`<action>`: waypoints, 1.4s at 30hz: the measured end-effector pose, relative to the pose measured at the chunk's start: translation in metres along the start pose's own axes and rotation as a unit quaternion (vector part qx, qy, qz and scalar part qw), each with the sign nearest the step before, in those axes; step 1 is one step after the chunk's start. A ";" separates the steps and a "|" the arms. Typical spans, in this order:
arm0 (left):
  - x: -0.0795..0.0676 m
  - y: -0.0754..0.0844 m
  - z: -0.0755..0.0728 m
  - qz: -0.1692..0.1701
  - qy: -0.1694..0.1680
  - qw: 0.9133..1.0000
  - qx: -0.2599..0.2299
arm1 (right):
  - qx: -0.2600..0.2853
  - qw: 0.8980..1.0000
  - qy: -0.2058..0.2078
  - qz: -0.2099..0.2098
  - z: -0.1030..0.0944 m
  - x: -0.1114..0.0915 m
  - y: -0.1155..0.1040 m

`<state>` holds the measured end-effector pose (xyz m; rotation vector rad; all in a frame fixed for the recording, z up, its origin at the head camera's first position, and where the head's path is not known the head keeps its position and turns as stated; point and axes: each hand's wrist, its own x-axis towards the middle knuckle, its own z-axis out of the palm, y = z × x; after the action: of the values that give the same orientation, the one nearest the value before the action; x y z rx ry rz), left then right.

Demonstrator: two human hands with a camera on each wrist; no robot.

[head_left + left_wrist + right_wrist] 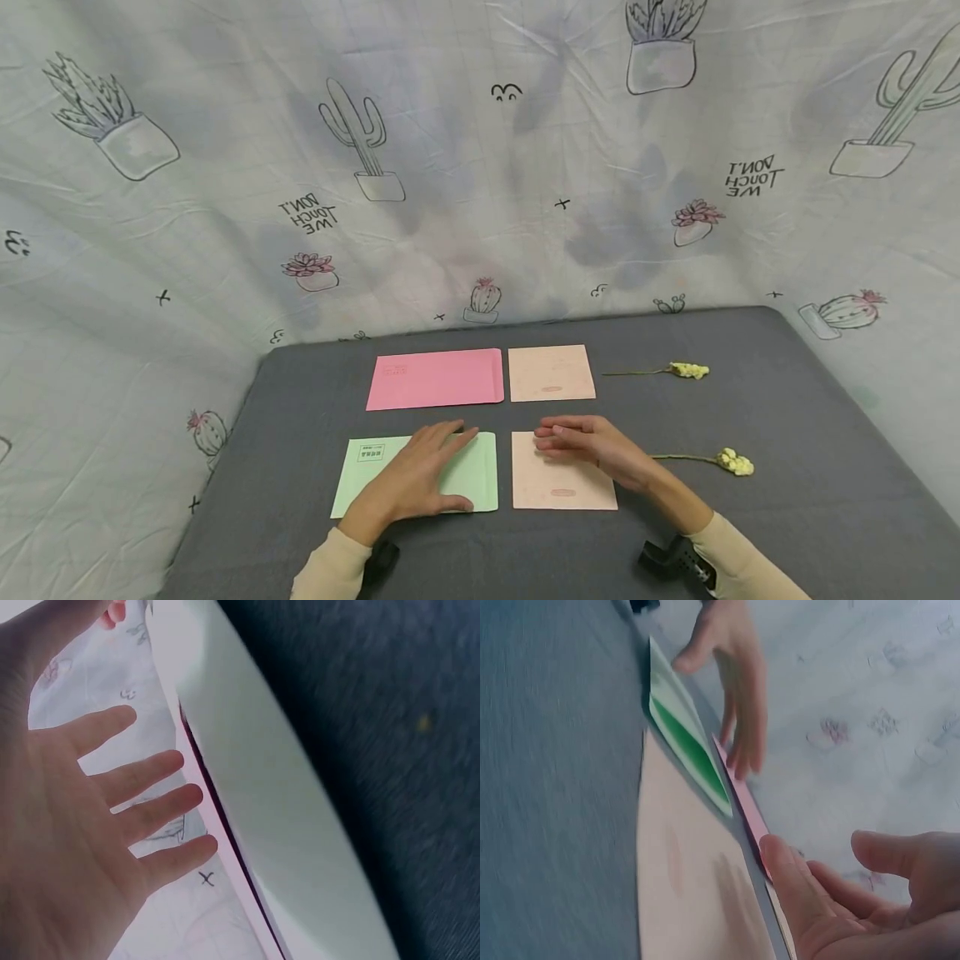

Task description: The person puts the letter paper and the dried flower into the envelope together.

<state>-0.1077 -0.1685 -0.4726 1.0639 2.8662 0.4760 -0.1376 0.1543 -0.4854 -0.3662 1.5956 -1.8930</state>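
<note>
Two empty hands: we log the left hand [422, 473], fingers spread, above the green envelope [472, 477]; right hand [591, 443], fingers extended, above the near card [553, 482]. Envelope lies left of card, long axis along desk [277, 475]'s far edge, gaping end toward card; left hand nearer.

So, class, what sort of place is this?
Probably a screened-off tabletop work area: cactus-print fabric hangs behind and beside a grey table, on which a pink envelope and a green envelope lie.
</note>
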 end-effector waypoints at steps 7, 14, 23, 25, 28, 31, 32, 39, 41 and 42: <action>0.001 0.005 0.007 -0.023 -0.028 0.999 0.009 | 0.057 0.998 -0.025 0.016 0.019 0.008 0.004; 0.001 0.006 0.011 -0.034 -0.051 0.998 0.019 | 0.099 0.993 -0.048 0.043 0.038 0.017 0.010; 0.003 0.007 0.010 -0.036 -0.062 0.997 0.023 | 0.070 0.994 -0.069 0.052 0.053 0.024 0.015; 0.004 0.007 0.010 -0.031 -0.057 0.998 0.027 | 0.059 0.994 -0.073 0.049 0.054 0.025 0.016; 0.005 0.007 0.010 -0.028 -0.053 0.998 0.031 | 0.042 0.995 -0.078 0.046 0.057 0.026 0.016; 0.007 0.007 0.010 -0.029 -0.050 0.998 0.036 | 0.031 0.995 -0.077 0.049 0.059 0.027 0.017; 0.008 0.007 0.010 -0.030 -0.048 0.998 0.037 | 0.030 0.995 -0.075 0.052 0.060 0.028 0.016; 0.012 0.006 0.009 -0.019 -0.032 0.998 0.048 | 0.010 0.996 -0.067 0.065 0.064 0.029 0.010; 0.012 0.006 0.008 -0.020 -0.033 0.998 0.049 | 0.001 0.996 -0.065 0.066 0.064 0.029 0.009; 0.013 0.006 0.007 -0.021 -0.034 0.998 0.049 | -0.003 0.996 -0.065 0.066 0.065 0.029 0.008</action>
<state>-0.1127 -0.1542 -0.4770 1.0105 2.8718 0.2941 -0.1200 0.0853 -0.4837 -0.3693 1.5025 -1.7288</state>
